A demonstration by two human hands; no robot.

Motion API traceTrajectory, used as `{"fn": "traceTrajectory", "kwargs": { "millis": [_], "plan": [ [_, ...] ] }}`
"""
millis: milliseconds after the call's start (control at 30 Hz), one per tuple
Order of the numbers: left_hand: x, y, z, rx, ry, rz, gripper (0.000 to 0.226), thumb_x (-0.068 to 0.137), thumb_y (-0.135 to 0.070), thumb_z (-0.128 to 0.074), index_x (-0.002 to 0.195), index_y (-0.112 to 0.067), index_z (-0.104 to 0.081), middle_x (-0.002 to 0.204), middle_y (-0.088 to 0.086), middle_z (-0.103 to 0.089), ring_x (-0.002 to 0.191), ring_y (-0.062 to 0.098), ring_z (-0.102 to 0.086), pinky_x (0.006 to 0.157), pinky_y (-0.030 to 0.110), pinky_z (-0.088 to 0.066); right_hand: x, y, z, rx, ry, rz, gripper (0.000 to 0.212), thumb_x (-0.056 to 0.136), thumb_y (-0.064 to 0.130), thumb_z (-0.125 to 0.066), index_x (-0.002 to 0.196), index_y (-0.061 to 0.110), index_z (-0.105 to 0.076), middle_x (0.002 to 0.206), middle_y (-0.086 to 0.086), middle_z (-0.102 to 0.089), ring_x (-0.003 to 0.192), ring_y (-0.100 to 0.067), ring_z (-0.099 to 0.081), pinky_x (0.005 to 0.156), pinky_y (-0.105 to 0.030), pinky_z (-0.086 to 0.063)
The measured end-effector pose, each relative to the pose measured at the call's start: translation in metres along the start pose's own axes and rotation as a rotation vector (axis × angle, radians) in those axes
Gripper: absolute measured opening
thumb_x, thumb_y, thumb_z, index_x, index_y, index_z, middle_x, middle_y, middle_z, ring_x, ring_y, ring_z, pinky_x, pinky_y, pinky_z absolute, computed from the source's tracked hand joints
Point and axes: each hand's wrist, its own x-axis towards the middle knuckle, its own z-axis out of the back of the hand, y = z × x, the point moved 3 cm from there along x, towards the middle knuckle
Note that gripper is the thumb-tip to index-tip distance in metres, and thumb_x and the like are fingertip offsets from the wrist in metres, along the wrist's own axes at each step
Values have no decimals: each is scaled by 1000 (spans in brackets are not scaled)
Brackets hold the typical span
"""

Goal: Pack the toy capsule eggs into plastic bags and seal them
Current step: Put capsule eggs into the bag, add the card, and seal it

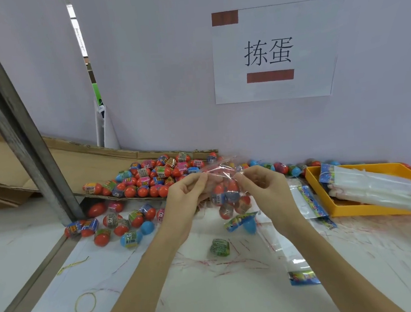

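Here both hands hold a clear bag (225, 191) of eggs up over the table (236, 290), near its middle. The left hand (185, 197) pinches the bag's top edge between thumb and fingertips at the left side; the right hand (262, 188) pinches the same edge at the right side, its fingers curled. The bag hangs between the two hands, and several red and blue eggs show through the plastic, bunched at the bottom. Behind the hands, a pile of eggs (151, 175) lies on a cardboard sheet (75, 162) against the white wall. More loose eggs (113, 223) are scattered on the table in front of the cardboard, beside a slanted metal post (20, 127). To the right, a yellow tray (348, 208) holds a stack of empty bags (376, 185) with printed headers. Flat bags (308, 201) lie on the table just left of the tray, and another printed header (303, 278) lies nearer the person. A small green wrapper (219, 247) sits on the table below the held bag. A yellow rubber band (85, 303) lies at lower left. A paper sign (272, 50) with two printed characters is stuck on the wall above.
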Motion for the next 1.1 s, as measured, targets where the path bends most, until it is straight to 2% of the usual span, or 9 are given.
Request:
{"fn": "traceTrajectory", "kwargs": {
  "millis": [200,400,533,667,767,833,933,1033,1100],
  "plan": [
    [-1,0,-5,130,-110,-97,22,106,-18,-59,98,-23,-79,92,-4,-82,83,8,-77,71,15,-57,-7,9,-7,-356,-181,363,8,99,17,-68,100,26,-70,86,9,-67,82,-5,-63,70,-11,-48],
    [1,2,6,89,-230,-84,13,103,-21,-65,102,-27,-76,91,-6,-82,84,8,-78,69,16,-58,-3,-5,-9,-229,107,59,5,98,25,-68,101,25,-72,83,8,-73,76,-7,-70,71,-21,-58],
    [1,3,3,122,-221,-69,13,102,-20,-66,100,-28,-75,89,-10,-81,81,6,-77,67,16,-58,-3,-5,-6,-354,-45,160,10,100,23,-66,93,25,-72,76,10,-70,74,-8,-65,66,-17,-53],
    [2,7,5,79,-200,17,15,102,-25,-66,109,-16,-75,95,3,-81,85,20,-76,77,36,-61,-3,-9,-8,-438,-68,194,8,101,23,-66,95,21,-71,78,11,-68,74,-6,-63,64,-13,-50],
    [1,8,3,87,-156,16,17,105,-19,-62,105,-9,-76,93,6,-81,81,18,-77,66,28,-62,-5,-9,-7,-459,-113,168,6,100,22,-67,102,24,-62,88,9,-65,77,-6,-63,69,-20,-52],
    [0,6,0,149,-131,-40,19,106,-16,-60,102,-8,-76,90,5,-81,79,17,-78,65,25,-60,-8,0,-8,-526,-168,324,14,98,15,-68,101,23,-57,93,8,-58,81,-6,-56,72,-21,-48],
    [-3,5,-8,304,-53,-183,21,108,-17,-56,103,-12,-76,89,1,-80,85,19,-77,76,36,-63,-17,14,-19,-584,-100,603,10,96,9,-68,100,16,-63,100,8,-56,88,-4,-50,80,-15,-43],
    [-8,4,-14,421,22,-335,21,110,-22,-53,111,-20,-74,84,-6,-73,74,11,-68,67,29,-57,-21,17,-28,-625,-54,697,16,98,7,-67,113,11,-71,111,-1,-63,101,-17,-59,88,-24,-51],
    [-10,2,-16,454,54,-384,24,110,-26,-49,114,-29,-72,82,-2,-70,69,23,-63,61,39,-53,-21,17,-28,-623,-66,687,20,100,8,-66,119,10,-72,113,-4,-65,103,-21,-62,89,-31,-55]
  ]
}}
